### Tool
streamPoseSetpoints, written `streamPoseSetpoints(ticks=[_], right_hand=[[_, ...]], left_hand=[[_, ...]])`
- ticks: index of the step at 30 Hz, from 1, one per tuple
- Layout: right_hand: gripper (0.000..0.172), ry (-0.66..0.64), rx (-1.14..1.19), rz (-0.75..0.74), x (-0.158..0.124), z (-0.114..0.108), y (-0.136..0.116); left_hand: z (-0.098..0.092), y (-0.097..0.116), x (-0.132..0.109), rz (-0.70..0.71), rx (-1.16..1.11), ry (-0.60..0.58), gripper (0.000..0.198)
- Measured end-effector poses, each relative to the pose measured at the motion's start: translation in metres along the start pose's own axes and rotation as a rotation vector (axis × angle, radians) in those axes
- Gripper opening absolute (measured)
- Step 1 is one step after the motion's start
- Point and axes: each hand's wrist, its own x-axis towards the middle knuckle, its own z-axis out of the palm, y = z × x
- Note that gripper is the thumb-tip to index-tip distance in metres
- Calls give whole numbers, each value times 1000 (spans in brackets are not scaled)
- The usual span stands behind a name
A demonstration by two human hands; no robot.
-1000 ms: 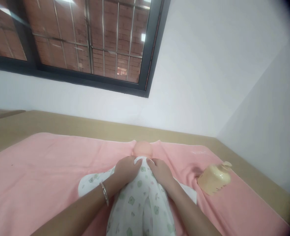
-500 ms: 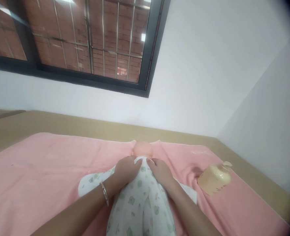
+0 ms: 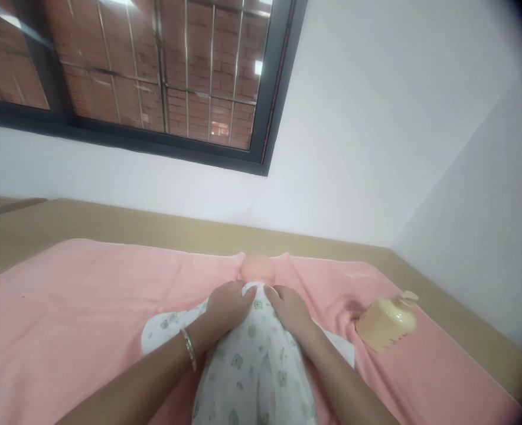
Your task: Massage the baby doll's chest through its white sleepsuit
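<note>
A baby doll lies on a pink blanket [image 3: 66,319], its bare head [image 3: 257,268] pointing away from me. It wears a white garment [image 3: 254,366] printed with small green shapes. My left hand [image 3: 228,307] rests on the garment at the doll's left shoulder, fingers curled onto the cloth near the collar. My right hand [image 3: 290,310] sits on the other shoulder in the same way, fingertips pressed at the neckline. A thin bracelet [image 3: 189,348] circles my left wrist.
A pale yellow pump bottle [image 3: 387,321] lies on its side on the blanket to the right. The blanket covers a tan surface [image 3: 110,221] that meets white walls. A dark-framed barred window [image 3: 155,77] is above.
</note>
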Motion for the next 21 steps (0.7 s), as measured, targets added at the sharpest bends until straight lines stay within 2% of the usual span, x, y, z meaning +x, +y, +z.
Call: streamPoseSetpoints(ticks=[21], right_hand=[[56,11,15,-5,1,1,1]], left_hand=[[0,-2,0,14,1,1,50]])
